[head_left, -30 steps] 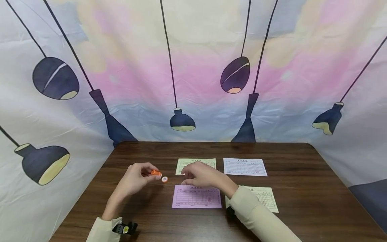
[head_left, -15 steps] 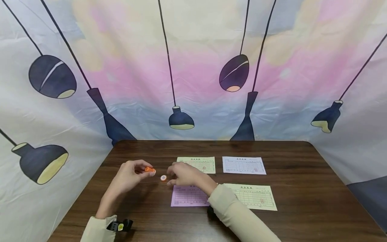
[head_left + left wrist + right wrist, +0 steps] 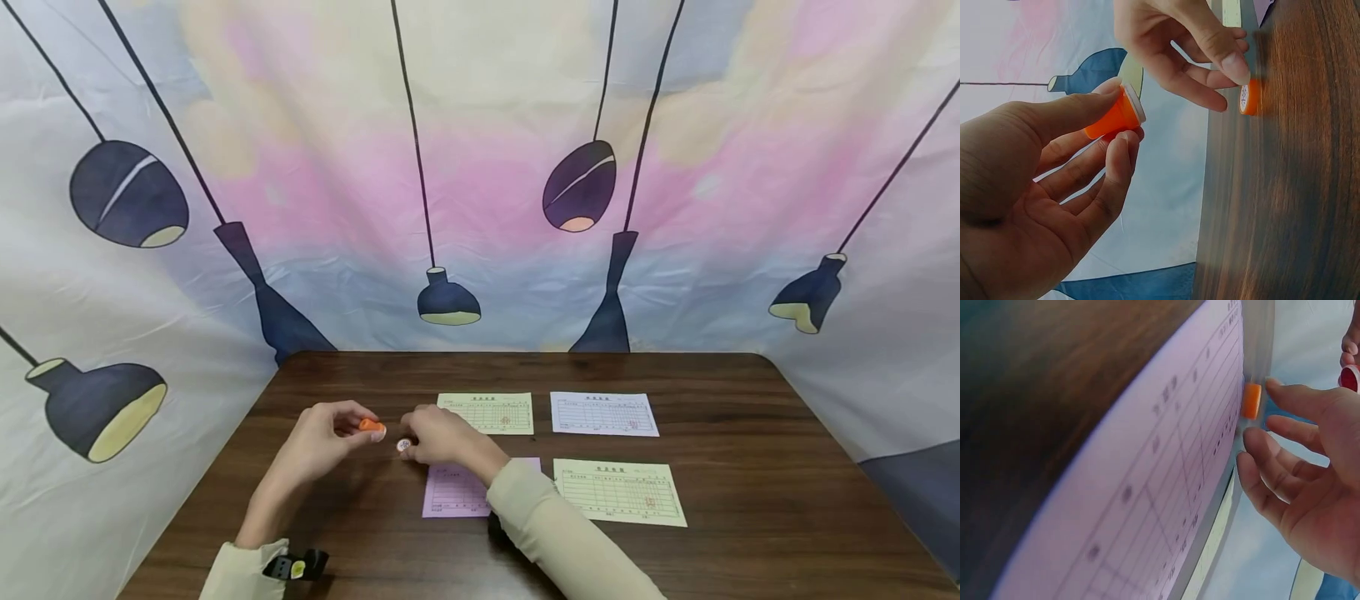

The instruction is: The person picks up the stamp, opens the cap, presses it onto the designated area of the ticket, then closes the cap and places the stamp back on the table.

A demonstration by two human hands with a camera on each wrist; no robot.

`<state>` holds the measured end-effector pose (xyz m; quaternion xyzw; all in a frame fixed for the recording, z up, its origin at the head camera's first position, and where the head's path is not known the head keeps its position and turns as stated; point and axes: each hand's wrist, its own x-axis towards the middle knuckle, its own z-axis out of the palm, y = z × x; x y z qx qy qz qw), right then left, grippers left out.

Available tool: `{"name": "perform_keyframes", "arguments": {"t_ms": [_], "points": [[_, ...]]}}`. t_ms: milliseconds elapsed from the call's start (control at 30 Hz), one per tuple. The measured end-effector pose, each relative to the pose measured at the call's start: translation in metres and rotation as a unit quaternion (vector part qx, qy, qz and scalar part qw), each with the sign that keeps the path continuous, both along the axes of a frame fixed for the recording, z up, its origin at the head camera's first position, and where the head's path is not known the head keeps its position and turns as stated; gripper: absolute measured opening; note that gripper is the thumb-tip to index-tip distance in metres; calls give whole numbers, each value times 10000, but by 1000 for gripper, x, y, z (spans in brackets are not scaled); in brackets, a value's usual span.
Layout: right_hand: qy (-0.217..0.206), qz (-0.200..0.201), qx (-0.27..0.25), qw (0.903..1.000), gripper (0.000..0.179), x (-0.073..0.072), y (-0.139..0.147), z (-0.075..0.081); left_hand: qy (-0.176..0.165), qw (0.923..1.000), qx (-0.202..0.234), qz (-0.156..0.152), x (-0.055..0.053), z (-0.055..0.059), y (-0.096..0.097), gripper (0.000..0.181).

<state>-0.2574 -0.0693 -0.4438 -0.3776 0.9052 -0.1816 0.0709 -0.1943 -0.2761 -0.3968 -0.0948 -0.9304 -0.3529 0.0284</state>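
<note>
My left hand (image 3: 318,437) pinches a small orange stamp (image 3: 1113,119) with a white rim between thumb and fingertips, raised above the table. In the right wrist view its round red face (image 3: 1350,376) shows at the right edge. The stamp's orange cap (image 3: 403,445), with a printed white top, lies on the table. Right beside this cap is my right hand (image 3: 442,437), its thumb and fingers spread and loosely bent. In the right wrist view the fingertips (image 3: 1254,440) stand around the cap (image 3: 1252,401) with a small gap, holding nothing.
Four-cornered printed slips lie on the brown table (image 3: 360,542): a pink one (image 3: 450,493) partly under my right forearm, a pale green one (image 3: 487,408) behind it, a white one (image 3: 603,414) at back right and a yellowish one (image 3: 618,492) at front right. A patterned cloth (image 3: 510,208) hangs behind.
My right hand has moved left from over the slips to the cap. The left hand, still holding the stamp, has shifted slightly left, away from the cap.
</note>
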Motion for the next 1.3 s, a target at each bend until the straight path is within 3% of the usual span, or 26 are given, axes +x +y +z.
{"name": "perform_keyframes", "arguments": {"t_ms": [733, 1200, 1300], "points": [[-191, -198, -59, 9996, 14, -4, -8, -8, 68, 10000, -60, 24, -1, 0, -2, 16], [-146, 27, -42, 9999, 8, -2, -6, 4, 71, 10000, -58, -21, -1, 1, -3, 15], [-24, 154, -70, 9999, 17, 0, -2, 6, -11, 10000, -35, -49, -2, 0, -2, 15]]}}
